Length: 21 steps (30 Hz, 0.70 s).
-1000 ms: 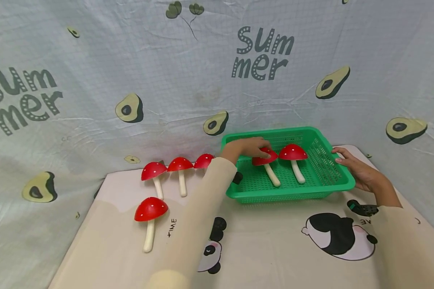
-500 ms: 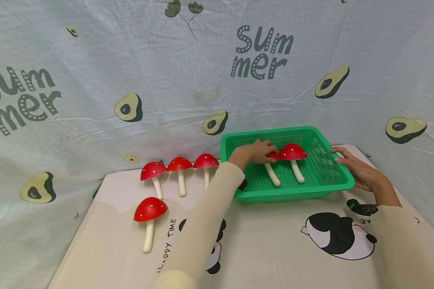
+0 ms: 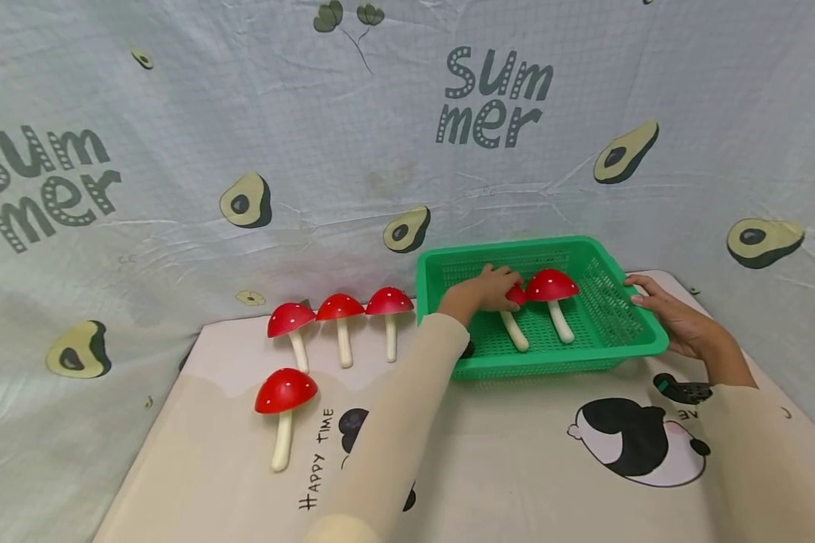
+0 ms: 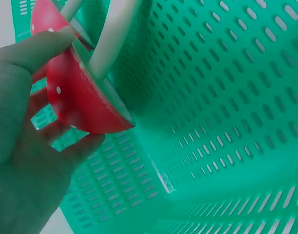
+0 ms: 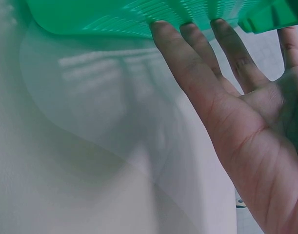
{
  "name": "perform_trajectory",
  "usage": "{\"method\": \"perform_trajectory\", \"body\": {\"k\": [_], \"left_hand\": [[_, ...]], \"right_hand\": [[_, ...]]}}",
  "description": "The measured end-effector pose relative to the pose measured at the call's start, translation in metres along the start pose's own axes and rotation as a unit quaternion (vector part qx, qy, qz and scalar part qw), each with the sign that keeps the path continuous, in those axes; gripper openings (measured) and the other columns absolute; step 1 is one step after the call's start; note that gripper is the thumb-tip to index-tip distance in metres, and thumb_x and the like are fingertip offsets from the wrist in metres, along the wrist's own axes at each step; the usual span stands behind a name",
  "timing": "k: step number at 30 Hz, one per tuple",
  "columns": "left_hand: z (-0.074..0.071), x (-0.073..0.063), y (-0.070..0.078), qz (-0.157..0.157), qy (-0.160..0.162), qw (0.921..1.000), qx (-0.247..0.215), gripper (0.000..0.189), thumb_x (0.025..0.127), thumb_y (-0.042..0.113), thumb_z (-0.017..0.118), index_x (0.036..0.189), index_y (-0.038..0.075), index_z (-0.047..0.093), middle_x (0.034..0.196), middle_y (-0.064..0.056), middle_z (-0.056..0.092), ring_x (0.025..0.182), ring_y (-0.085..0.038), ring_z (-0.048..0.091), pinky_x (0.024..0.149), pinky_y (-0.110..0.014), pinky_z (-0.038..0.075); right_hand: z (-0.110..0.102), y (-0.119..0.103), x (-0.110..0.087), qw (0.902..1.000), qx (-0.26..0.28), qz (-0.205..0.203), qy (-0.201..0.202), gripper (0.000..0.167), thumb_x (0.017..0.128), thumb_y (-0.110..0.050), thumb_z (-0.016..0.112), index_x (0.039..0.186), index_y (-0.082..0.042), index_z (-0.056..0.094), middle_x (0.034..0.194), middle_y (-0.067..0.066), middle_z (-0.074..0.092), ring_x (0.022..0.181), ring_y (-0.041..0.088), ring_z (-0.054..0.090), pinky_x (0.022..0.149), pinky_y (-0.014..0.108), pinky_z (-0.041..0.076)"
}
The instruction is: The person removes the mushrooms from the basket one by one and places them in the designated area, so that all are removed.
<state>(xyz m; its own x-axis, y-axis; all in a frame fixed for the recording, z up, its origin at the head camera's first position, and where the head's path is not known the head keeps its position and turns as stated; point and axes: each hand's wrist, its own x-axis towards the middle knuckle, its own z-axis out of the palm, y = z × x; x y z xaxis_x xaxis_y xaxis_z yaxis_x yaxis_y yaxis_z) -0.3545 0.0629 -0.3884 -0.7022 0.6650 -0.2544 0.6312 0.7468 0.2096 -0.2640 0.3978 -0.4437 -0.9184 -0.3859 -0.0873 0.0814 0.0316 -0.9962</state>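
In the head view, a green plastic basket [image 3: 530, 366] holds two toy mushrooms with red, white-dotted caps and cream stems. My left hand [image 3: 492, 289] grips the cap of the left mushroom [image 3: 514, 332], whose stem points toward me. The left wrist view shows thumb and fingers curled round that red cap [image 4: 83, 97]. Right beside it lies the other mushroom [image 3: 551, 286]. My right hand [image 3: 679, 320] is at the basket's right side. In the right wrist view its fairly straight fingers [image 5: 195, 66] touch the green wall.
Left of the basket, three mushrooms stand in a row on the table: the left one [image 3: 292, 320], the middle one [image 3: 340, 308] and the right one [image 3: 390, 302]. Another mushroom [image 3: 285, 392] lies nearer. A printed cloth [image 3: 312, 151] hangs behind.
My left hand has shifted slightly right and down round the left mushroom's cap, now hiding most of it. My left forearm uncovers the row's right mushroom. My right hand stays at the basket.
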Motion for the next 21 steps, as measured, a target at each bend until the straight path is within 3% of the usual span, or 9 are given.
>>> {"method": "perform_trajectory", "body": {"k": [5,12,21], "left_hand": [[0.002,-0.001,-0.005,-0.009,0.007,0.9975,-0.07,0.047,0.108,0.036,0.048,0.153,0.022,0.046,0.159,-0.008,0.035,0.147,-0.031,0.028,0.11,-0.041,0.04],[0.001,0.001,-0.008,0.013,0.016,0.9939,-0.108,0.045,0.107,0.026,0.049,0.151,0.016,0.05,0.151,-0.008,0.046,0.139,-0.022,0.039,0.104,-0.031,0.043],[0.004,0.0,-0.013,-0.027,0.036,0.9732,-0.226,0.056,0.102,0.033,0.059,0.152,0.011,0.046,0.146,-0.01,0.051,0.126,-0.023,0.049,0.098,-0.034,0.048]], "right_hand": [[0.0,-0.001,-0.001,0.9999,-0.011,0.003,0.009,0.027,0.112,-0.022,0.032,0.135,-0.037,0.03,0.12,-0.001,0.053,0.093,0.021,0.071,0.071,0.043,0.063],[-0.001,-0.002,-0.001,0.9996,-0.024,0.005,0.014,0.027,0.112,-0.023,0.032,0.135,-0.038,0.03,0.122,-0.002,0.051,0.094,0.02,0.071,0.072,0.044,0.062],[-0.002,-0.001,0.001,0.9998,-0.006,0.008,0.014,0.026,0.112,-0.023,0.033,0.134,-0.037,0.031,0.122,-0.001,0.05,0.094,0.021,0.07,0.073,0.044,0.062]]}}
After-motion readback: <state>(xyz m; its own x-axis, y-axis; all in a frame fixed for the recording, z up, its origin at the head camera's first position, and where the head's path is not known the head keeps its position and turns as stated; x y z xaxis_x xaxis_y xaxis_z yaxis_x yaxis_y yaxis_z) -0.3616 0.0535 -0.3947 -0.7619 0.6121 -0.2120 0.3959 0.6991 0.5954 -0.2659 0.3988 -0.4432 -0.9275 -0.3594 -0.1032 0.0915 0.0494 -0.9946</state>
